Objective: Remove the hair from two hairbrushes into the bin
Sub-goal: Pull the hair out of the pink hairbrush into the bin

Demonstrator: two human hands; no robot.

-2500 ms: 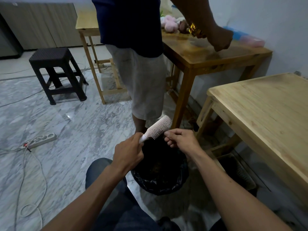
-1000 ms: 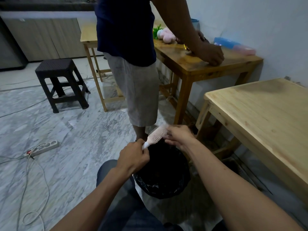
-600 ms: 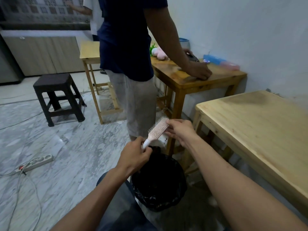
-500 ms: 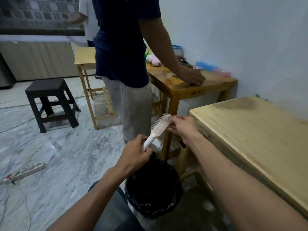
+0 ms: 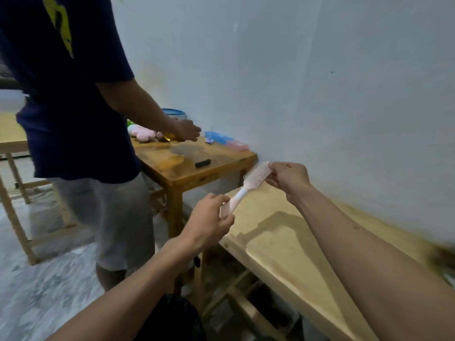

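From the head camera, we hold a pink hairbrush (image 5: 251,184) above the near corner of a pale wooden table (image 5: 290,244): our left hand (image 5: 209,222) has its fingers curled around the handle, and our right hand (image 5: 288,179) pinches the far tip of the head, bristles turned away to the left. The bin (image 5: 172,318), lined in black, sits at the bottom edge of the frame by our knee, well apart from the brush and below it. A second person (image 5: 73,107) in a dark shirt stands to the left, one hand busy over a darker table (image 5: 197,166) that carries a pink soft toy (image 5: 144,134), a blue box (image 5: 218,137) and a small black object (image 5: 203,163). The frame is motion-blurred, so we cannot tell whether any hair is left in the bristles; it looks clean.

The risk, as we judge it, is that the brush is no longer over the bin: any strand pulled loose here would drop on the table or the floor. The fingertip pinch at the head is light, too, and a tug could slip it free.

A yellow mark shows on the dark shirt, but no lettering can be read; no brand is legible on the brush or the box
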